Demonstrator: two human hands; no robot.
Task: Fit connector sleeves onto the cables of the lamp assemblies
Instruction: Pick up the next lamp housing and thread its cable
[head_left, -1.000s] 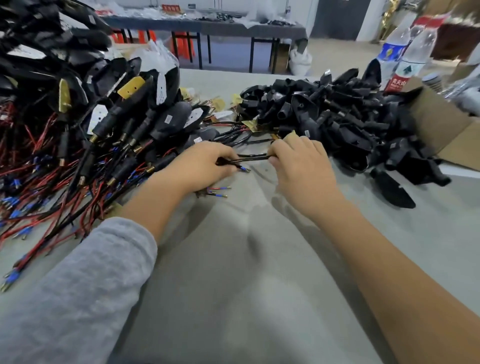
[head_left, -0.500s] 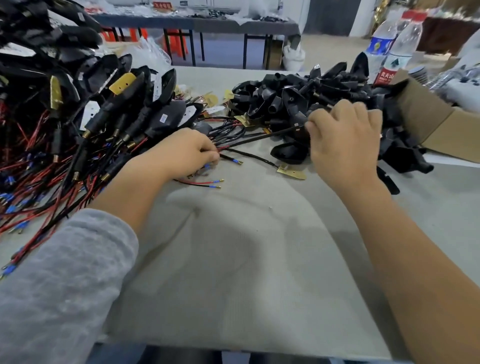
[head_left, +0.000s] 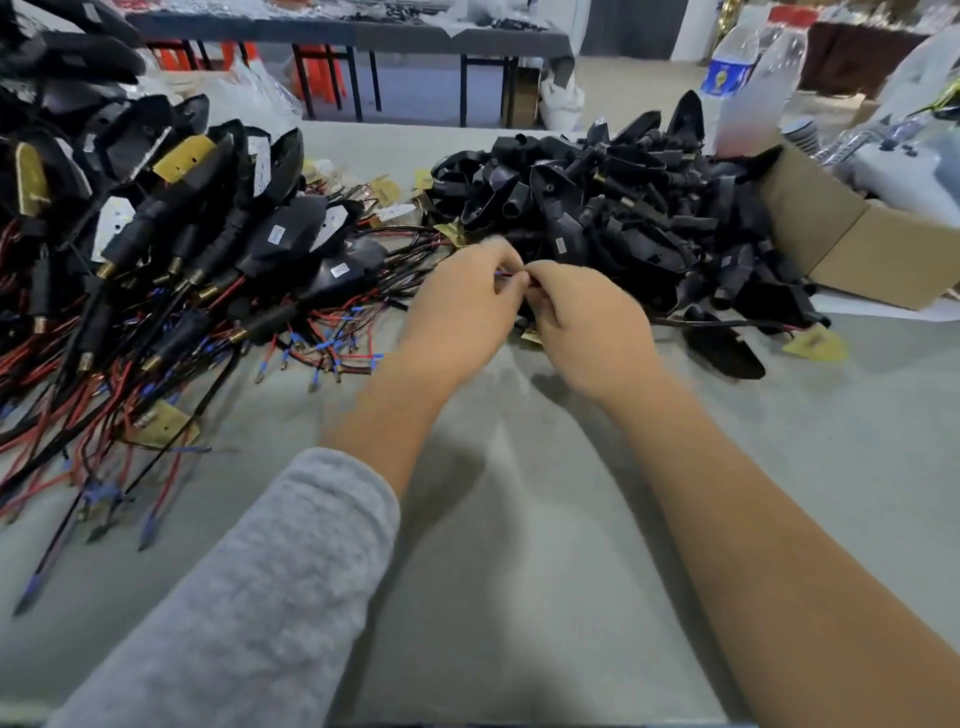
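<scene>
Red-and-blue cable (head_left: 506, 274) running left-right, pinched between left hand (head_left: 462, 306) and right hand (head_left: 587, 325), fingertips meeting.

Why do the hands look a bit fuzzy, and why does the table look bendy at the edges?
Head view: the left hand and right hand are smeared by motion blur while pinching a thin red wire; the wide-angle lens bows the table and stretches the forearms; the light is soft and overhead, leaving faint shadows under the arms; the far bottles look hazy.
</scene>
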